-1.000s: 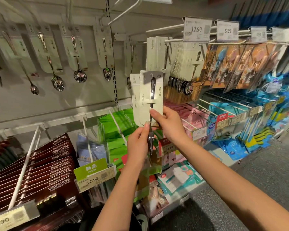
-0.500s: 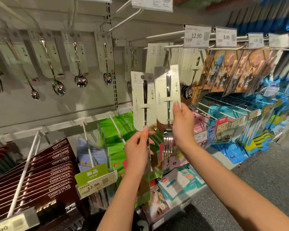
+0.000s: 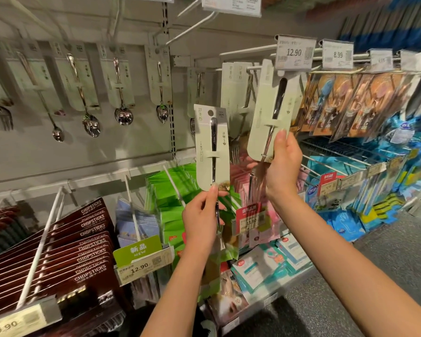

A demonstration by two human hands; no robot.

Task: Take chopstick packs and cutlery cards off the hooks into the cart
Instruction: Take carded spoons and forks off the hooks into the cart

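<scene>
A grey shop wall panel (image 3: 58, 156) hung with carded spoons is seen behind everything. A pale green cutlery card carrying a steel fork (image 3: 212, 147) is pinched at its lower end by the left hand (image 3: 201, 221), upright and below-left of the white 12.90 price tag (image 3: 294, 52). A second pale green fork card (image 3: 270, 113) (tilted, top just under that tag) is gripped at its bottom by the right hand (image 3: 283, 166). Dark red chopstick packs (image 3: 88, 242) hang far below-left of the tag.

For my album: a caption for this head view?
Left hand and right hand each hold a fork card at the shop hooks.
</scene>
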